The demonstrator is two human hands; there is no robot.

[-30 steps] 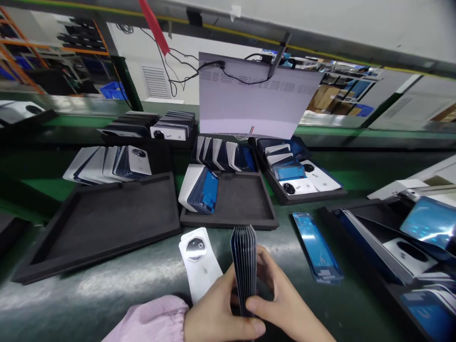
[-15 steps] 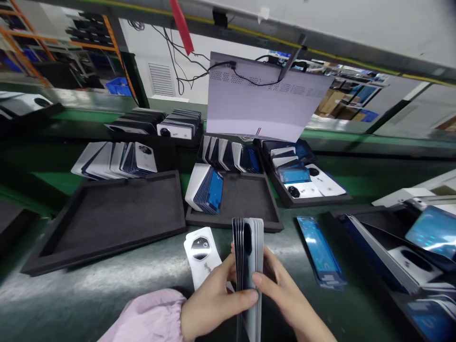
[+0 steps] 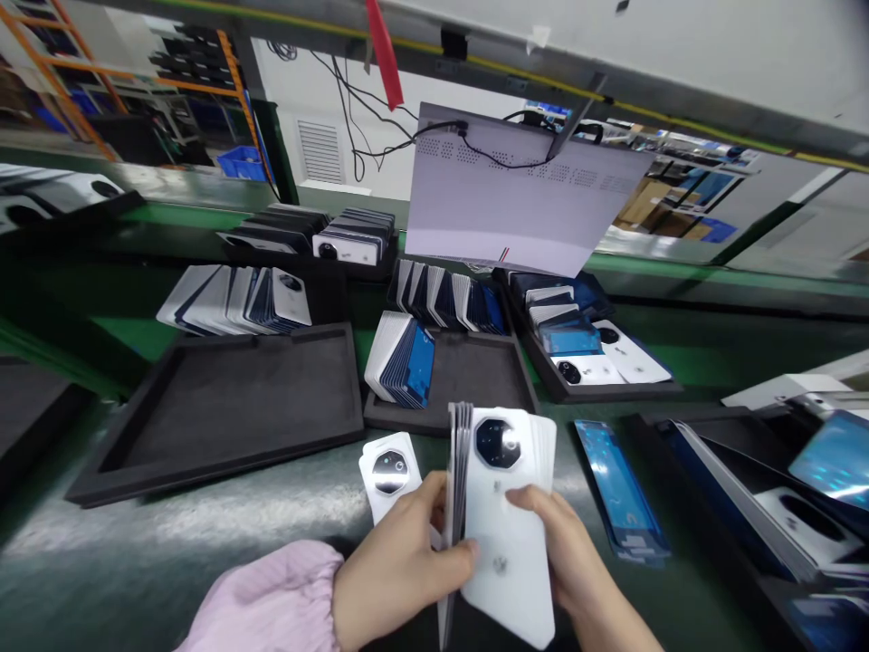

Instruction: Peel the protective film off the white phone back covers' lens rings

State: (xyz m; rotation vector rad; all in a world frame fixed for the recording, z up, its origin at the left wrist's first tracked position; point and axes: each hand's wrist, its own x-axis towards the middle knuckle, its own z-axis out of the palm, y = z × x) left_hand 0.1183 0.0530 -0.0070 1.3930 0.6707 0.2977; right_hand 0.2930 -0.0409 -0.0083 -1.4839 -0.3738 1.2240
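Observation:
My left hand (image 3: pixel 414 552) is closed round a stack of thin phone back covers (image 3: pixel 459 507), standing on edge. Fanned out to the right of it, white phone back covers (image 3: pixel 512 543) face me, the front one showing a dark camera window near its top. My right hand (image 3: pixel 560 534) grips these, thumb on the front face and fingers hidden behind. On the bench, left of my left hand, lie white back covers (image 3: pixel 380 493), partly covered by that hand. To the right, a back cover with blue film (image 3: pixel 621 489) lies flat.
A dark foam tray (image 3: pixel 224 480) stands at left. A middle foam tray (image 3: pixel 475 371) bears leaning covers (image 3: pixel 400 358). Further trays with covers (image 3: pixel 604 389) stand at the back right, and another tray of covers (image 3: pixel 733 498) is at right. A monitor back (image 3: pixel 522 199) rises behind.
The held stack has been parted: my right hand has swung white covers out to the right, so a front face now shows. My left hand keeps the upright part. The view has shifted slightly.

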